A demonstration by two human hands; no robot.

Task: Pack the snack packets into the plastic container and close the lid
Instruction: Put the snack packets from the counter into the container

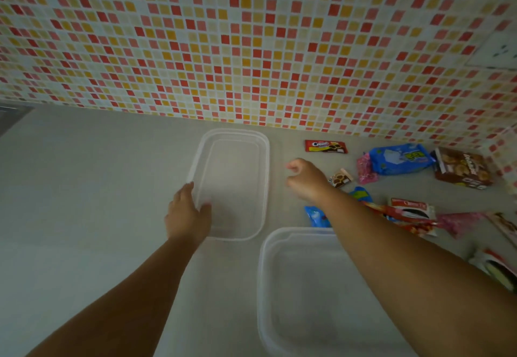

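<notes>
Two clear plastic pieces lie on the grey counter. The shallow one, which looks like the lid [263, 160], is in the middle. The deeper container [264, 286] sits nearer me, partly under my right forearm, and holds nothing. My left hand [187, 214] grips the lid's left rim, thumb inside and fingers outside. My right hand [305, 177] hovers just right of the lid, fingers loosely curled and apart, holding nothing. Snack packets lie to the right: a red one [326, 146], a small brown one [340, 179], a blue one [397, 159] and a big brown one [461, 170].
More packets lie under and beyond my right forearm: a blue one [316, 216], red ones [411, 211] and pink wrappers [365, 169]. A mosaic-tiled wall [251, 48] with a socket [498, 51] backs the counter [84, 188]. A dark edge [11, 116] shows at far left.
</notes>
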